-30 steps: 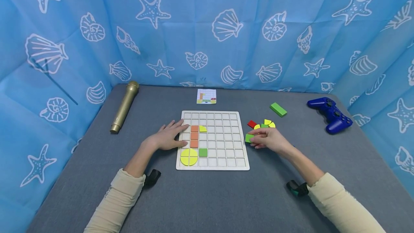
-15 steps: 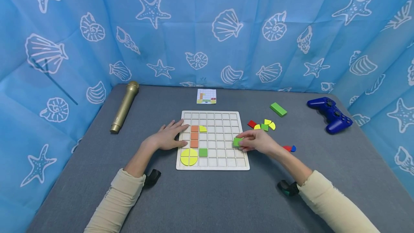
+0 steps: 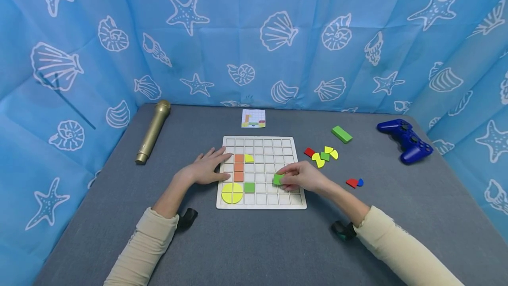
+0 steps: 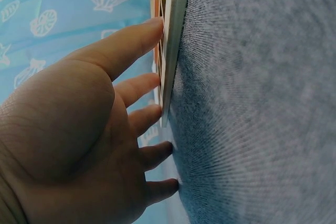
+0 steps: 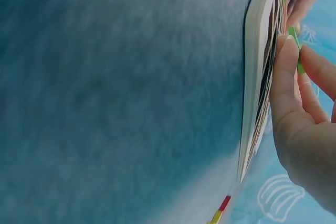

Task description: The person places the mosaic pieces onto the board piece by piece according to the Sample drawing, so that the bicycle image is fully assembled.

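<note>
A white grid board [image 3: 259, 142] lies mid-table. My left hand [image 3: 206, 167] rests at its left edge, fingers spread and fairly straight; in the left wrist view the thumb [image 4: 137, 40] touches the rim. My right hand [image 3: 305, 175] pinches a green square tile [image 3: 278, 179] over the board's right half, and the right wrist view shows that tile [image 5: 296, 51] between thumb and fingertips. Set in the grid are several orange squares [image 3: 238, 167], a yellow quarter circle [image 3: 248, 158], a yellow disc of quarter pieces [image 3: 232, 193] and another green square [image 3: 249, 187].
Behind the board lies a small pattern card [image 3: 253, 118]. Loose red, yellow and green pieces [image 3: 325, 156] sit to its right, with a red and a blue piece [image 3: 352, 183] nearer. A green block [image 3: 341, 134], blue game controller [image 3: 405, 141] and gold microphone [image 3: 152, 132] lie farther out.
My right hand has carried the green square tile leftward from beside the board to over its right half, uncovering the loose pieces. The left hand has stayed in place.
</note>
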Demonstrator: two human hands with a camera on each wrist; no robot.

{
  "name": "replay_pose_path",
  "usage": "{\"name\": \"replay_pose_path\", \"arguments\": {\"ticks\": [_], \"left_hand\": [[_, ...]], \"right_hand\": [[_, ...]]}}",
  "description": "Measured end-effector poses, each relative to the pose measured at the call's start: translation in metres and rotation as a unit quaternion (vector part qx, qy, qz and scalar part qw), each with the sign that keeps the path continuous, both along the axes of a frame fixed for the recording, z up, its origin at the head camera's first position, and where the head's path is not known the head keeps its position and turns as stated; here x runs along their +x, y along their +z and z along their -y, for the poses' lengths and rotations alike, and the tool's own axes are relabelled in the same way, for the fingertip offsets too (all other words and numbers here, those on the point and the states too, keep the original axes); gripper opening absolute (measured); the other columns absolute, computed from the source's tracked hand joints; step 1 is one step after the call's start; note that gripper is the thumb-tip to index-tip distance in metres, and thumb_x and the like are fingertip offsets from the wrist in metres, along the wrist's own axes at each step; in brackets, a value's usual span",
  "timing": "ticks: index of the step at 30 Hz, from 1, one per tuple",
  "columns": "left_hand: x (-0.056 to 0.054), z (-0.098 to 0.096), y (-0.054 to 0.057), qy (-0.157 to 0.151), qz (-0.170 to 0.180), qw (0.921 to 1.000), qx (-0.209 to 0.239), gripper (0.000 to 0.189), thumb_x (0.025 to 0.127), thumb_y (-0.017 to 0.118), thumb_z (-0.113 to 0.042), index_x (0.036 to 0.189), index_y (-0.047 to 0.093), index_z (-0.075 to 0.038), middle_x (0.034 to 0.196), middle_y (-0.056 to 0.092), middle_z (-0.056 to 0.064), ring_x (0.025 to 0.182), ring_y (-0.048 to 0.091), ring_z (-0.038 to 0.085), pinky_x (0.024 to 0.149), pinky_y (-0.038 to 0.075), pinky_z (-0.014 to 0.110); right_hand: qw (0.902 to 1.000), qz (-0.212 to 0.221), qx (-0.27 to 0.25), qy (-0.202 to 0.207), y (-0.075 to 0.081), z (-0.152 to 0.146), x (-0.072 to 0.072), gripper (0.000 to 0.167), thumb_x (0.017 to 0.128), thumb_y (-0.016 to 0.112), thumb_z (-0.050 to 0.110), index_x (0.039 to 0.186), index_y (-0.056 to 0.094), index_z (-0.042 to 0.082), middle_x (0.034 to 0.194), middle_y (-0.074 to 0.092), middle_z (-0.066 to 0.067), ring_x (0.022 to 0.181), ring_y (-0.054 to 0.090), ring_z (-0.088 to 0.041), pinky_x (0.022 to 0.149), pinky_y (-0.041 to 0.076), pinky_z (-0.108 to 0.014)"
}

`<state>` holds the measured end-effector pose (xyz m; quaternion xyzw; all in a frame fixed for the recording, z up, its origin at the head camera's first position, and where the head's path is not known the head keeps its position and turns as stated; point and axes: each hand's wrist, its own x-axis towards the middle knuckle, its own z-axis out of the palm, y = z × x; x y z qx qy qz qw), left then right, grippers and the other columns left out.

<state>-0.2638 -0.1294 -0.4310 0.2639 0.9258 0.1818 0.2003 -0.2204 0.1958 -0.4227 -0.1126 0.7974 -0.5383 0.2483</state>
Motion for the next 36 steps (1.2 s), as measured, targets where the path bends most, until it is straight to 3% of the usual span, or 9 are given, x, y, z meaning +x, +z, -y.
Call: {"name": "replay_pose_path", "arguments": {"ticks": [26, 36], "left_hand": [[0.001, 0.000, 0.001, -0.001, 0.002, 1.0000, 0.009, 0.071, 0.095, 0.056, -0.040, 0.152, 0.025, -0.012, 0.158, 0.010, 0.015, 0.141, 0.002, 0.042, 0.108, 0.004, 0.062], [0.002, -0.001, 0.003, -0.001, 0.002, 0.9999, 0.010, 0.070, 0.096, 0.056, -0.039, 0.152, 0.025, -0.011, 0.158, 0.010, 0.015, 0.141, 0.002, 0.042, 0.108, 0.004, 0.061]], "right_hand": [[0.9990, 0.034, -0.025, 0.010, -0.001, 0.033, 0.003, 0.026, 0.089, 0.065, 0.000, 0.113, 0.063, -0.011, 0.085, 0.069, -0.017, 0.073, 0.068, -0.022, 0.071, 0.056, -0.036], [0.9996, 0.028, 0.002, -0.003, -0.002, 0.045, 0.004, 0.023, 0.086, 0.070, 0.005, 0.106, 0.068, -0.006, 0.081, 0.069, -0.013, 0.068, 0.067, -0.019, 0.067, 0.056, -0.033]]}}
